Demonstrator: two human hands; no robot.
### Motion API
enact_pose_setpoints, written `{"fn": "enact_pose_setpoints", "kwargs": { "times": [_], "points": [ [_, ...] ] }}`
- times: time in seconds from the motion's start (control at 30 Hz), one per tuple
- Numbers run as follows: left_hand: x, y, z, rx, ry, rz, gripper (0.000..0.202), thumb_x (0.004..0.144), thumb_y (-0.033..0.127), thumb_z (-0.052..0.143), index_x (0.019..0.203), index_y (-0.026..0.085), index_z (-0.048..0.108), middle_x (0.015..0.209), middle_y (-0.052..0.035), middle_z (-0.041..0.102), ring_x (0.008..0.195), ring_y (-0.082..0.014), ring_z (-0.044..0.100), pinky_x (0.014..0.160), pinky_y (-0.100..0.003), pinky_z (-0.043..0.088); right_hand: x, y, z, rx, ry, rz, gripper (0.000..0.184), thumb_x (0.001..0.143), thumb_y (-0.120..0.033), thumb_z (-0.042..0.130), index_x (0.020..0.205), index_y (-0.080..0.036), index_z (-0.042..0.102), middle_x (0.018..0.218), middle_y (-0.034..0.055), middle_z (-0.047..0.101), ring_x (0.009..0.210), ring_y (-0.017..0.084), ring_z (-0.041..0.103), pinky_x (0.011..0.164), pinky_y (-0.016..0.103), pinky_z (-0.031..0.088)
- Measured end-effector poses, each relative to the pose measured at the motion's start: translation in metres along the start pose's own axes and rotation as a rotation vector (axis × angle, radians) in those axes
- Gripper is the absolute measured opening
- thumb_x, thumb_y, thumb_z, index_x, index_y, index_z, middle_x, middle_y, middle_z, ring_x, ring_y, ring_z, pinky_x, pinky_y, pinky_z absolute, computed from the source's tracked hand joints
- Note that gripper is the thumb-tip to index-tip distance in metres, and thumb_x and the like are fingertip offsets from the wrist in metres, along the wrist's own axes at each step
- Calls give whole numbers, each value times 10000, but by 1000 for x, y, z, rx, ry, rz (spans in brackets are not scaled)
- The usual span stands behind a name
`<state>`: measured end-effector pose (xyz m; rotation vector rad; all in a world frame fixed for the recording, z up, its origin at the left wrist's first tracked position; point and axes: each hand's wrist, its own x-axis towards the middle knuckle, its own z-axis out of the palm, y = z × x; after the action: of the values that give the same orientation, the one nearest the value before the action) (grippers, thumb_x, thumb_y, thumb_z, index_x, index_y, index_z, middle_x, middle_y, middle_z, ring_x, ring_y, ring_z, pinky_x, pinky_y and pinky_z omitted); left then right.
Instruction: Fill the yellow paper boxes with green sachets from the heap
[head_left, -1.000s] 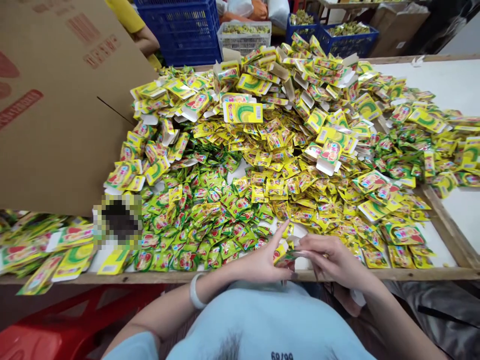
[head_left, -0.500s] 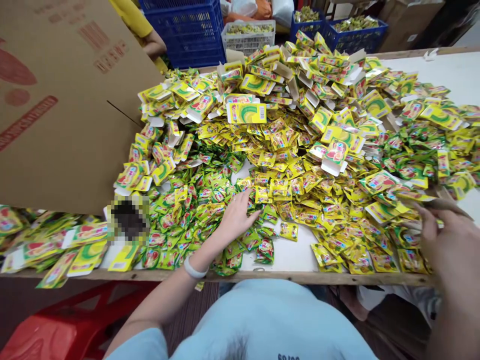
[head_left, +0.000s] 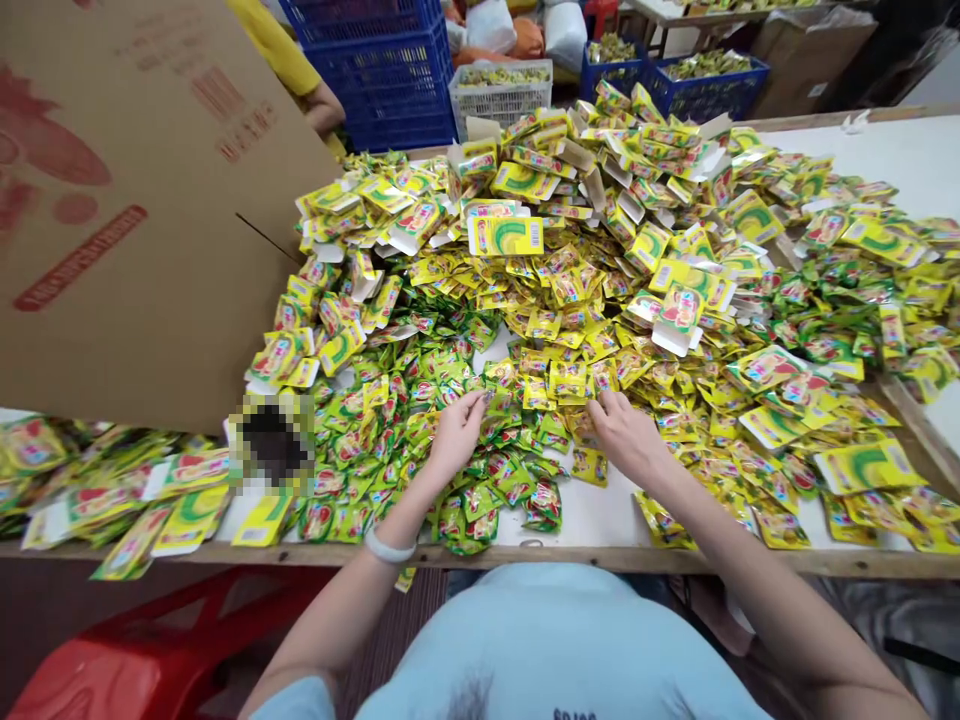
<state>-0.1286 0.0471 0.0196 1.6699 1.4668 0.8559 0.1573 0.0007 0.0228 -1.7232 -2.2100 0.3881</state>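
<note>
A big heap of small green and yellow sachets (head_left: 420, 400) and flat yellow cartons (head_left: 506, 236) covers the white table (head_left: 592, 510). My left hand (head_left: 454, 435) rests on the green sachets near the middle, fingers curled down onto them. My right hand (head_left: 626, 435) lies on the yellow sachets (head_left: 570, 380) just to its right, fingers bent onto the pile. Whether either hand has lifted a sachet is hidden by the fingers. A white bracelet (head_left: 388, 548) is on my left wrist.
A large brown cardboard box (head_left: 127, 220) stands at the left. Blue crates (head_left: 382, 70) and a white basket (head_left: 499, 90) sit behind the table, beside another person's yellow sleeve and arm (head_left: 300, 75). A red plastic stool (head_left: 135, 650) is at lower left. A wooden rim (head_left: 911, 430) edges the table.
My right hand has come in from the far right to the yellow sachets at the middle. My left hand stayed on the green sachets, shifting slightly. A second ago both hands were together at the table edge.
</note>
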Motion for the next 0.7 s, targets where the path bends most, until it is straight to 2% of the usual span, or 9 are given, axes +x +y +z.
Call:
{"fn": "enact_pose_setpoints", "kwargs": {
  "times": [0.07, 0.17, 0.23, 0.3, 0.37, 0.43, 0.53, 0.63, 0.7],
  "points": [
    [-6, 5, 7, -104, 60, -18, 470, 903, 529, 512, 1070, 123, 679, 732, -39, 674, 678, -206, 645, 748, -406, 591, 5, -5, 3, 56, 0, 16, 42, 856, -202, 646, 849, -196, 606, 931, 112, 667, 865, 248, 608, 580, 275, 426],
    [-18, 20, 27, -429, 140, -73, 495, 826, 588, 610, 1048, 146, 616, 626, 40, 544, 570, -139, 564, 660, -355, 607, 0, 0, 1, 199, 54, 57, 151, 927, -303, 570, 807, -218, 537, 716, 27, 639, 625, 177, 596, 503, 253, 406],
    [-26, 35, 43, -614, 165, -100, 471, 782, 586, 677, 977, 169, 580, 619, 57, 500, 568, -124, 540, 659, -336, 606, -4, -8, 4, 591, 134, 131, 216, 936, -413, 568, 840, -233, 499, 661, -12, 632, 507, 150, 575, 462, 252, 427],
    [-34, 52, 56, -672, 155, -91, 449, 790, 579, 684, 952, 183, 549, 650, 44, 515, 597, -127, 549, 674, -319, 596, -5, -28, 10, 1098, 200, 228, 305, 884, -494, 635, 846, -248, 458, 630, -38, 638, 434, 148, 571, 428, 263, 452],
    [-39, 66, 63, -697, 120, -82, 440, 818, 575, 660, 992, 193, 530, 730, 13, 567, 647, -143, 576, 690, -317, 585, -2, -51, 15, 1385, 219, 293, 383, 819, -519, 707, 816, -255, 429, 585, -57, 627, 398, 152, 570, 405, 269, 461],
    [-41, 77, 64, -708, 85, -90, 426, 847, 585, 619, 1006, 203, 519, 795, -10, 593, 681, -155, 588, 690, -313, 571, 2, -69, 14, 1417, 240, 323, 417, 786, -518, 741, 776, -252, 420, 540, -67, 593, 386, 142, 554, 390, 256, 449],
    [-41, 87, 61, -686, 55, -94, 427, 830, 593, 643, 954, 206, 511, 752, 5, 585, 682, -156, 585, 696, -296, 550, 3, -77, 6, 1290, 332, 345, 402, 780, -520, 739, 760, -242, 449, 568, -56, 566, 449, 127, 548, 412, 240, 446],
    [-40, 88, 64, -629, 14, -48, 443, 805, 594, 682, 907, 196, 515, 725, 1, 617, 703, -165, 616, 718, -294, 536, 0, -68, -2, 1166, 445, 341, 429, 722, -494, 790, 940, -230, 532, 863, 25, 658, 788, 177, 655, 601, 269, 548],
    [-35, 87, 69, -538, -45, 13, 409, 863, 589, 613, 898, 187, 547, 767, -30, 652, 741, -187, 641, 718, -312, 538, -2, -58, -6, 1192, 401, 279, 523, 705, -492, 802, 1089, -237, 555, 1070, 69, 665, 996, 216, 650, 734, 317, 586]
  ]
}}
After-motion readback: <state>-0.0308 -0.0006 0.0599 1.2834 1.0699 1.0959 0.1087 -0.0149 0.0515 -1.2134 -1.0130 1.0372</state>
